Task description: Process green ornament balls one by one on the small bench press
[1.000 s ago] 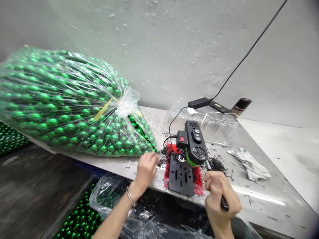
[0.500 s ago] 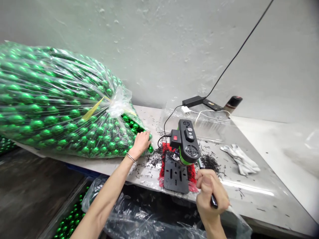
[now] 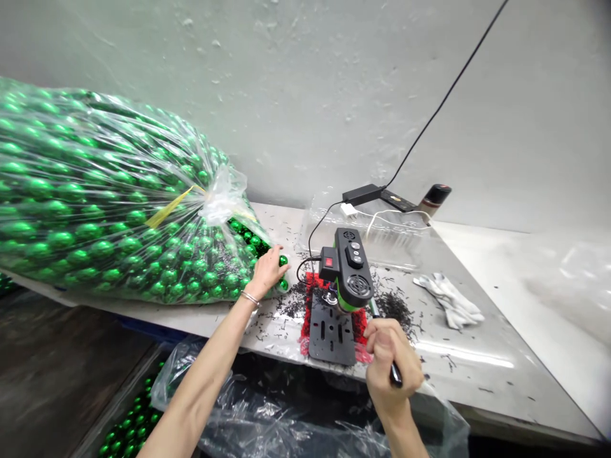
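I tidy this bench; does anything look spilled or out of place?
Yes: small thin black pieces lie strewn across the glossy grey tabletop, on both sides of the black slotted flat plate. They look spilled, being loose rather than contained.

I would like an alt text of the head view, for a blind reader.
A person's left hand is at the right end of a large, clear plastic bag full of shiny green balls, while the right hand grips the black handle of a small black-and-green machine on a grey table. White fabric gloves lie to the machine's right.
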`<action>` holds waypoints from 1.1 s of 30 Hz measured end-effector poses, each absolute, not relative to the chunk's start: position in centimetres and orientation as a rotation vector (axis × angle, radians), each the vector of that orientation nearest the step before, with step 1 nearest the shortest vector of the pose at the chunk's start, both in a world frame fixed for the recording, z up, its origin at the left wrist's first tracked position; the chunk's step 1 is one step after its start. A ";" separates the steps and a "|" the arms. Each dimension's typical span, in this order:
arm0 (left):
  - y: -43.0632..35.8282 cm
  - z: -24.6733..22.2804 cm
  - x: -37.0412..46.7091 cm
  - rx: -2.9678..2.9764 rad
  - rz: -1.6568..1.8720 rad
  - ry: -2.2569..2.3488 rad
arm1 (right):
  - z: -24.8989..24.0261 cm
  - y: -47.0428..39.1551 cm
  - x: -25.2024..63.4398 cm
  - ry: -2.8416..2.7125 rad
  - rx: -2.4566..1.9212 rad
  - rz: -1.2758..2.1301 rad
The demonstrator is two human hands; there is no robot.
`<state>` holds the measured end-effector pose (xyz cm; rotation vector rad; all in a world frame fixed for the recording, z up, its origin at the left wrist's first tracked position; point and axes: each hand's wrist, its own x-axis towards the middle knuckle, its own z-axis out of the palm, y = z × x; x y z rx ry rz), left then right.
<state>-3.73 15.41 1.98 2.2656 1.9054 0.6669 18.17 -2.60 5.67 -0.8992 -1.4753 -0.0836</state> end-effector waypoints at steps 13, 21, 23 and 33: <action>5.5 2.9 -2.7 0.375 1.234 0.755 | 5.3 -2.5 18.3 -1.461 -0.910 -0.085; 2.7 -1.5 0.5 0.324 1.064 0.827 | 6.1 -2.4 18.4 -1.456 -0.928 -0.083; 2.3 -2.1 0.8 0.365 1.064 0.811 | 6.4 -2.3 18.4 -1.452 -0.924 -0.085; 1.4 -2.1 0.5 0.588 1.034 0.713 | 6.3 -2.2 18.4 -1.434 -0.922 -0.099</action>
